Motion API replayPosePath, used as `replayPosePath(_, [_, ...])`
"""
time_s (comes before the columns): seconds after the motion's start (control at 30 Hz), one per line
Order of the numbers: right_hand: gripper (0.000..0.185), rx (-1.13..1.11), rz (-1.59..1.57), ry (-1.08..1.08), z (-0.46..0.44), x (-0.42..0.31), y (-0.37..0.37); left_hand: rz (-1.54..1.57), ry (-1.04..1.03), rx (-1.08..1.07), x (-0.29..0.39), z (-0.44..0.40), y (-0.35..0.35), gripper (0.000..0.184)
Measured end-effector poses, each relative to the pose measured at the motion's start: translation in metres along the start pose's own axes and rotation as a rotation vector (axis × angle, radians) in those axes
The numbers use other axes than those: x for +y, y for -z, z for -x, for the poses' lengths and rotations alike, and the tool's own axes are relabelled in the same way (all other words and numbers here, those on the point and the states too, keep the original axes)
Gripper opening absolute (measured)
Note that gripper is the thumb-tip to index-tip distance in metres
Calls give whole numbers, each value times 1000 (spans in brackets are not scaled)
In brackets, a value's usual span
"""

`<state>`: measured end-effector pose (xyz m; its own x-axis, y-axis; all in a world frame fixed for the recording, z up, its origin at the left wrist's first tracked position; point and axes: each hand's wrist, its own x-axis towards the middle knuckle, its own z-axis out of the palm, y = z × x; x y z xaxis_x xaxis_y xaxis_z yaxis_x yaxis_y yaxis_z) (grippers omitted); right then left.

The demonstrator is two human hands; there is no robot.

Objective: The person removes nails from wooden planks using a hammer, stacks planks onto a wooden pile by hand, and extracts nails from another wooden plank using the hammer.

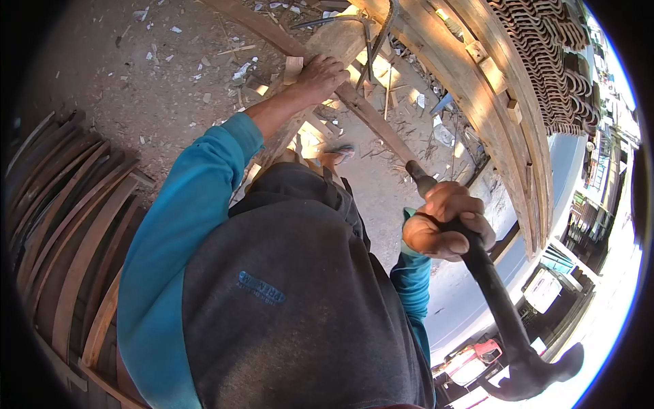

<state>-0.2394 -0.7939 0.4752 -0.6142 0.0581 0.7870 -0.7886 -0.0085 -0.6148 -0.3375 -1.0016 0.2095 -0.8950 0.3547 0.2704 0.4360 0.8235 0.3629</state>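
Note:
A long narrow wooden strip [376,123] runs slantwise over a thick wooden plank [340,41]. My left hand [320,78] is closed over the strip, its fingers curled on the upper side. A small wooden block [293,69] sits right beside that hand, against the wrist side. On the right, my right hand [449,221] is wrapped around the handle of a claw hammer [501,300]. The hammer's head is at the lower right, raised away from the wood, and its handle end points toward the strip.
Large curved wooden beams [470,88] arch along the right, with stacked roof tiles [545,61] behind. Several curved wooden slats [75,273] are piled at left. Wood chips and scraps litter the dirt floor [163,88]. A foot in a sandal [340,153] shows below the plank.

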Motion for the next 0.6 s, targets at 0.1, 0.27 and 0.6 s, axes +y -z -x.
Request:
replayPosePath(0.1, [34, -357, 595, -630, 128, 49, 60, 4, 6, -10, -2, -4, 3, 49])
replayPosePath(0.27, [35, -665, 897, -1075, 172, 54, 69, -11, -18, -50, -4, -6, -3, 46])
replayPosePath(0.6, [41, -449, 832, -1064, 130, 23, 78, -64, 385, 185, 13, 66, 65, 83])
